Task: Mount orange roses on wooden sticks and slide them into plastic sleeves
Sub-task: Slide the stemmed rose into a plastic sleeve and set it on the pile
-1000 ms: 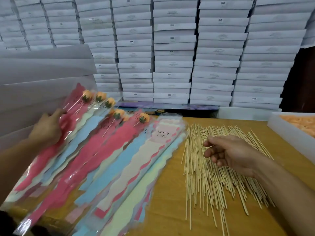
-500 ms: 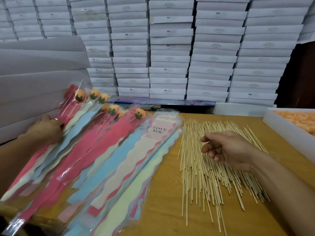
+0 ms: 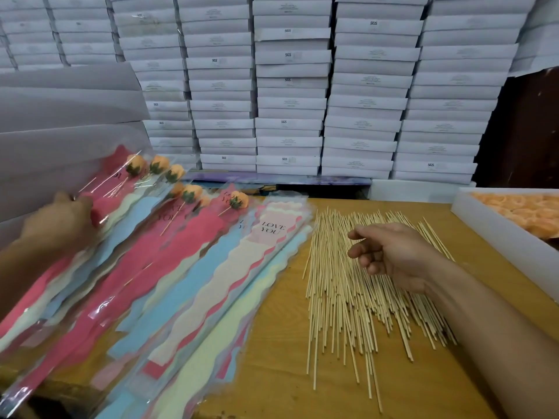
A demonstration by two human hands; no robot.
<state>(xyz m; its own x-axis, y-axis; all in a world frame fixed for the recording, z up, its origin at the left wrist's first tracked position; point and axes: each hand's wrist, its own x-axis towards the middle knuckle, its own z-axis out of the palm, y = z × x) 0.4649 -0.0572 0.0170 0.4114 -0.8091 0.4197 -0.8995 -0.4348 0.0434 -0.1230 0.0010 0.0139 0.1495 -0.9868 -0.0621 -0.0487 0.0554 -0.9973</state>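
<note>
The right hand (image 3: 393, 255) hovers over the spread of sticks (image 3: 357, 297) on the bench (image 3: 272, 373), fingers loosely curled and holding nothing. The step in hand looks to be picking one stick. To do it well, the person should pinch a single stick near one end with thumb and forefinger and lift it clear, since the sticks lie crossed and packed and a flat grab would likely drag several. The left hand (image 3: 60, 219) rests on the filled sleeves (image 3: 127, 237) at the far left; it is blurred, so its grip cannot be told. Loose roses (image 3: 523, 210) wait in the white tray (image 3: 496, 231) at the right, and empty sleeves (image 3: 230, 285) lie between the filled ones and the sticks.
</note>
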